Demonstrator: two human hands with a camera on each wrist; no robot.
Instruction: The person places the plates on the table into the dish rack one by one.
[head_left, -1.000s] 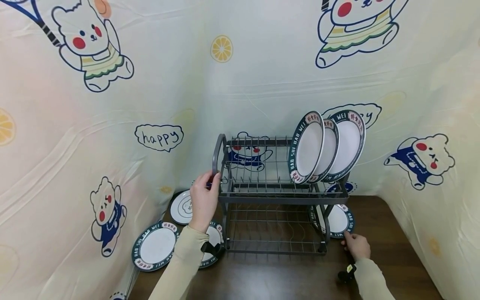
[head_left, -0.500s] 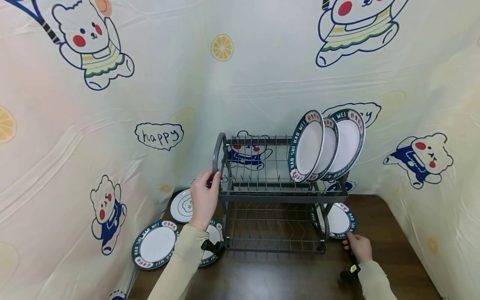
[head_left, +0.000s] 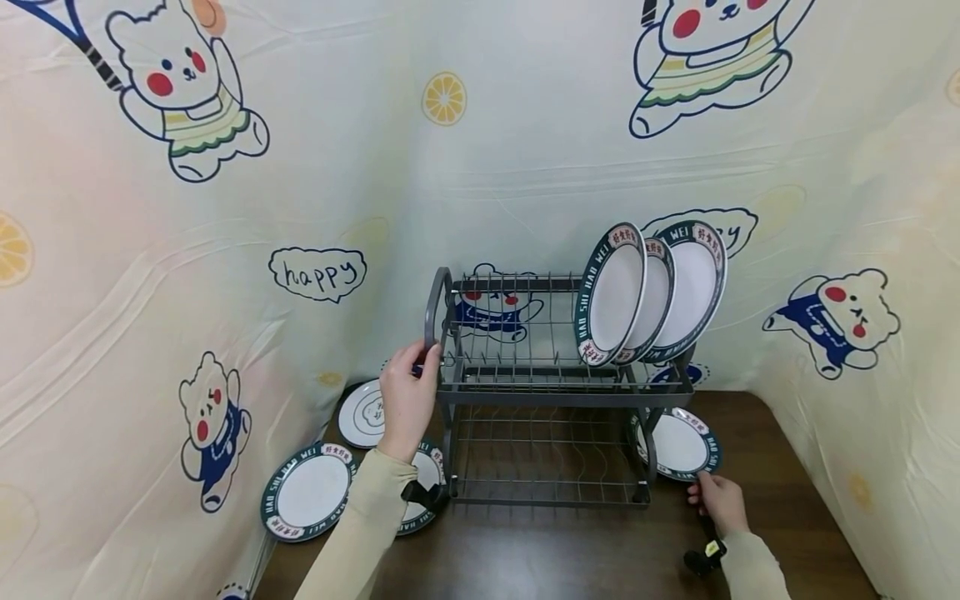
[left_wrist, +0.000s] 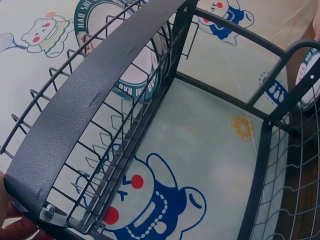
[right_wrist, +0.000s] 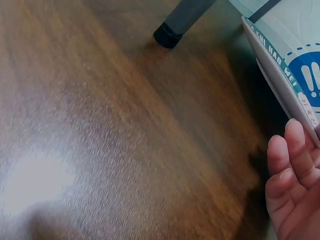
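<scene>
A dark grey two-tier dish rack (head_left: 562, 401) stands on the table. My left hand (head_left: 405, 404) grips its left side frame; in the left wrist view the fingers (left_wrist: 20, 227) show at the corner under the flat grey bar. To the right of the rack, my right hand (head_left: 720, 504) pinches the near rim of a white plate (head_left: 682, 447) with a dark green lettered border. In the right wrist view that plate (right_wrist: 280, 75) is tilted off the table, its edge at the fingertips. The plate's left part is behind the rack's leg. Three similar plates (head_left: 611, 300) stand upright in the upper tier's right end.
Left of the rack lie two green-bordered plates, one farther left (head_left: 309, 492) and one partly behind my left wrist (head_left: 427, 475), plus an upturned plate (head_left: 363, 414). A printed cloth (head_left: 480, 183) hangs behind and at both sides of the brown table (head_left: 540, 550).
My right hand has drawn the plate slightly to the right, out from behind the rack's leg. The left hand stays on the rack's side frame.
</scene>
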